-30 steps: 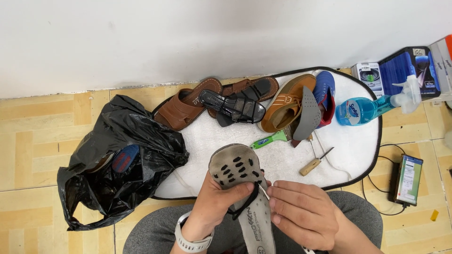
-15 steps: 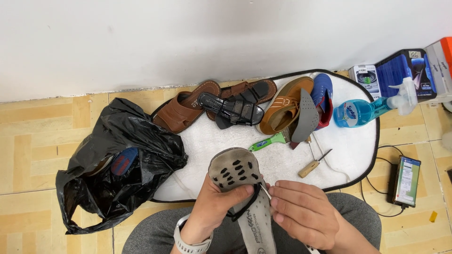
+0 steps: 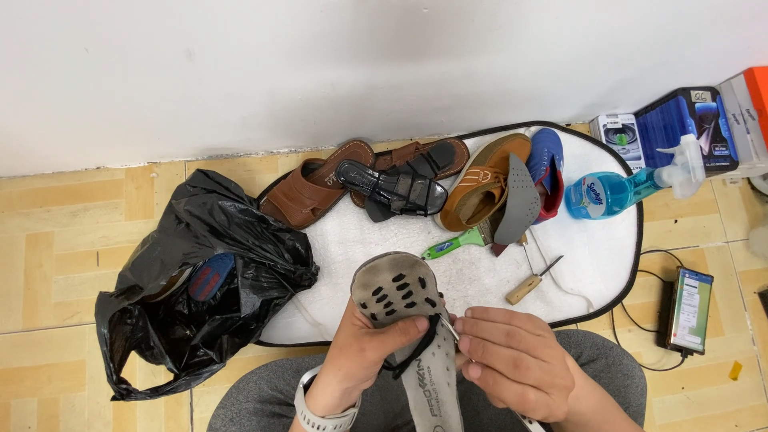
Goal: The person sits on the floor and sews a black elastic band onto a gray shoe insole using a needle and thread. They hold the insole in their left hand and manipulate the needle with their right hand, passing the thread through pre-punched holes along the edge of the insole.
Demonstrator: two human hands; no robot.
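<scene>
My left hand (image 3: 362, 355) grips a worn grey shoe sole with dark oval holes (image 3: 396, 294), held sole-up over my lap, with a black strap across its middle. My right hand (image 3: 512, 362) pinches a thin metal needle (image 3: 448, 328) at the sole's right edge, beside my left thumb. A grey insole part (image 3: 436, 382) runs down toward me between both hands. I wear a white watch on the left wrist (image 3: 320, 412).
A white mat (image 3: 592, 248) holds brown sandals (image 3: 312, 192), black sandals (image 3: 396, 190), a tan shoe (image 3: 484, 180), a blue shoe (image 3: 548, 164), a green-handled brush (image 3: 456, 242), a wooden-handled awl (image 3: 532, 280) and a blue spray bottle (image 3: 624, 188). A black plastic bag (image 3: 196, 280) lies left; a phone (image 3: 690, 310) right.
Both hands stay on the sole with only a slight shift; the view has drifted a little.
</scene>
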